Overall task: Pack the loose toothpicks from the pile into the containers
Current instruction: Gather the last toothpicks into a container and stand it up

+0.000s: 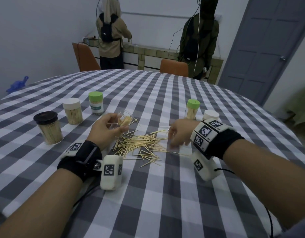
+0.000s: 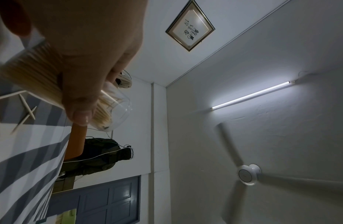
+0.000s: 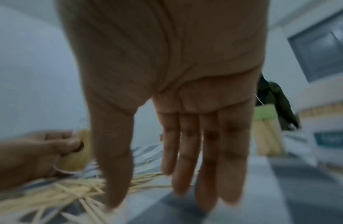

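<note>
A pile of loose toothpicks lies on the checked tablecloth between my hands, blurred in the right wrist view. My left hand grips a clear open container, tilted on its side and partly filled with toothpicks; the left wrist view shows the container under my thumb. My right hand hovers just right of the pile with its fingers straight and spread, holding nothing.
Capped containers full of toothpicks stand around: a black-lidded one, a white-lidded one and a green-lidded one on the left, another green-lidded one and a white-lidded one behind my right wrist. Two people stand at the far wall.
</note>
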